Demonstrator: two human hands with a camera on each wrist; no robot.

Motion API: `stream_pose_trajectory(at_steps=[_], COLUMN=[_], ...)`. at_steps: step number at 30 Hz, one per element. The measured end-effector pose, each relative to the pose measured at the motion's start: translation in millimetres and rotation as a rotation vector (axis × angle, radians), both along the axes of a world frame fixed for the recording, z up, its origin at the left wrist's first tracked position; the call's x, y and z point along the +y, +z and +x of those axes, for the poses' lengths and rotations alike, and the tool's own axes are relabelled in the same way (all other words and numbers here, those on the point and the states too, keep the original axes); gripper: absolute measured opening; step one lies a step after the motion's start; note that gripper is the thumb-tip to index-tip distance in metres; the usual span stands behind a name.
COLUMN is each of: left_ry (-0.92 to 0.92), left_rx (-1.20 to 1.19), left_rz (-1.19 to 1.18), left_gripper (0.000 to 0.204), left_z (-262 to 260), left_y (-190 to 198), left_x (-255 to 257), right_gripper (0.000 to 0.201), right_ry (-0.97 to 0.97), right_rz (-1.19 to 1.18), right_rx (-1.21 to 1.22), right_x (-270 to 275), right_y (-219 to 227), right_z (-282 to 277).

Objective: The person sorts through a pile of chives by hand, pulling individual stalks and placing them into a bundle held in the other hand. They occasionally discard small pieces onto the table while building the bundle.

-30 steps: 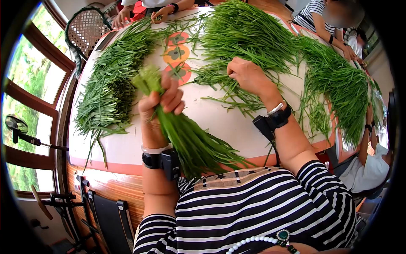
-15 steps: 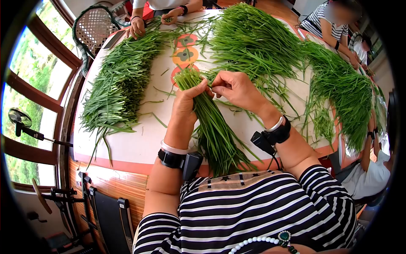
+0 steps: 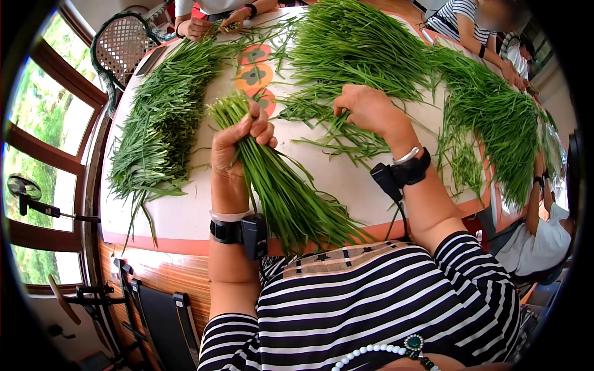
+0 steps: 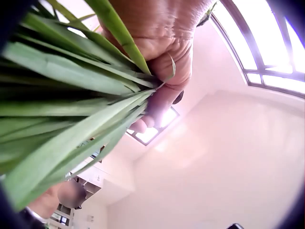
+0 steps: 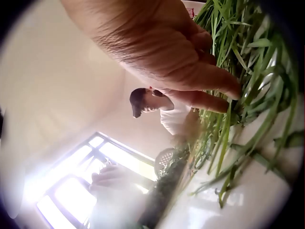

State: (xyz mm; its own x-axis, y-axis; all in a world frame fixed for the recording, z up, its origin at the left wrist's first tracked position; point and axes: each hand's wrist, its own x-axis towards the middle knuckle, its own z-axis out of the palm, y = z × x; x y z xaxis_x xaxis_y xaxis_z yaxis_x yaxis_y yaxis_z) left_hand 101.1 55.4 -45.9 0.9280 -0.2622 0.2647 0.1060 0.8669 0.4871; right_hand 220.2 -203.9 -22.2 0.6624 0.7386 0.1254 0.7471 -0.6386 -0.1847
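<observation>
My left hand grips a bundle of garlic chives near its pale cut ends. Those ends point up and away from me, while the long green leaves hang down towards my striped shirt. In the left wrist view the leaves fan out from under the curled fingers. Over loose chives in the middle of the table is my right hand, its fingers pointing down. The right wrist view has two of these fingers stretched out and apart, tips right at the scattered leaves.
A large chive heap lies beyond my right hand, another heap to its right. Along the left table edge runs a neat row of chives. Other people's hands work at the far side. A wicker chair stands at the far left.
Half a second ago both hands met at the bundle's upper part, the right fingers pinching there. Since then the left hand has swung left with the bundle, and the right has moved away over the loose chives.
</observation>
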Motion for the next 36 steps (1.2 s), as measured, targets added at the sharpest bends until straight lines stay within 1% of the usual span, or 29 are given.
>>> stream_pose_trajectory(at_steps=[1,4,5,7,10,11,15,17,19,22,24,25,26,28,29,30,31,32,34,35,36], left_ry=[0.012,0.066,0.086,0.171,0.251,0.277,0.393,0.441,0.436,0.417,0.395,0.446,0.419,0.377,0.388,0.399,0.421,0.444,0.461,0.47,0.476], left_rx=[0.032,0.1,0.141,0.208,0.281,0.299,0.334,0.376,0.376,0.366,0.348,0.342,0.316,0.266,0.247,0.213,0.206,0.198,0.237,0.217,0.193], left_rz=[0.042,0.113,0.101,0.166,0.222,0.24,0.273,0.288,0.295,0.307,0.325,0.315,0.298,0.267,0.241,0.245,0.256,0.267,0.26,0.225,0.189], left_gripper=[0.024,0.022,0.018,0.015,0.014,0.014,0.018,0.019,0.022,0.023,0.022,0.022,0.022,0.024,0.026,0.024,0.022,0.02,0.016,0.013,0.011], left_z=[0.0,1.6,1.3,-0.4,0.4,2.7,8.8,7.2,5.8,1.8,-1.0,0.1,0.8,1.6,2.1,2.5,2.4,2.3,-4.3,-2.5,-1.7], left_y=[0.0,-1.3,-0.1,4.4,6.3,3.7,-3.4,2.2,3.2,5.3,9.7,6.3,7.8,11.7,9.7,6.6,4.5,3.2,18.5,13.6,16.8], left_x=[-2.1,-6.4,-8.7,-13.1,-18.0,-17.7,-25.7,-32.0,-32.0,-31.7,-32.1,-32.6,-33.9,-36.5,-38.2,-36.5,-35.1,-34.4,-41.8,-39.7,-39.0], right_gripper=[0.02,0.018,0.017,0.016,0.015,0.011,0.007,0.006,0.005,0.005,0.005,0.005,0.005,0.008,0.008,0.009,0.012,0.013,0.016,0.02,0.026], right_ry=[0.02,0.015,0.034,0.078,0.058,0.048,0.04,0.139,0.195,0.188,0.161,0.149,0.141,0.148,0.159,0.172,0.154,0.129,0.082,0.01,0.066], right_rz=[-0.002,0.025,0.064,0.141,0.314,0.39,0.674,0.771,0.819,0.756,0.754,0.753,0.752,0.78,0.785,0.792,0.89,0.793,0.603,0.605,0.648], right_rx=[-0.038,-0.012,-0.003,0.011,0.321,0.314,0.551,0.656,0.747,0.83,0.847,0.863,0.879,0.768,0.727,0.689,0.725,0.677,0.577,0.479,0.458], right_x=[0.6,2.8,2.1,-0.4,-1.6,0.6,17.0,29.5,40.0,47.0,49.6,50.5,52.0,53.4,53.7,58.4,61.7,61.1,49.6,49.3,47.4], right_y=[-5.1,-10.7,-10.9,-9.9,7.2,14.0,21.6,12.8,5.0,4.3,3.4,2.3,1.0,-7.8,-13.2,-12.7,-10.8,-2.2,10.6,13.5,23.9], right_z=[0.7,4.5,5.7,9.3,11.1,6.1,-8.7,-15.4,-21.5,-29.9,-34.4,-36.6,-38.0,-35.9,-33.7,-36.7,-42.7,-42.7,-38.8,-38.4,-41.0])
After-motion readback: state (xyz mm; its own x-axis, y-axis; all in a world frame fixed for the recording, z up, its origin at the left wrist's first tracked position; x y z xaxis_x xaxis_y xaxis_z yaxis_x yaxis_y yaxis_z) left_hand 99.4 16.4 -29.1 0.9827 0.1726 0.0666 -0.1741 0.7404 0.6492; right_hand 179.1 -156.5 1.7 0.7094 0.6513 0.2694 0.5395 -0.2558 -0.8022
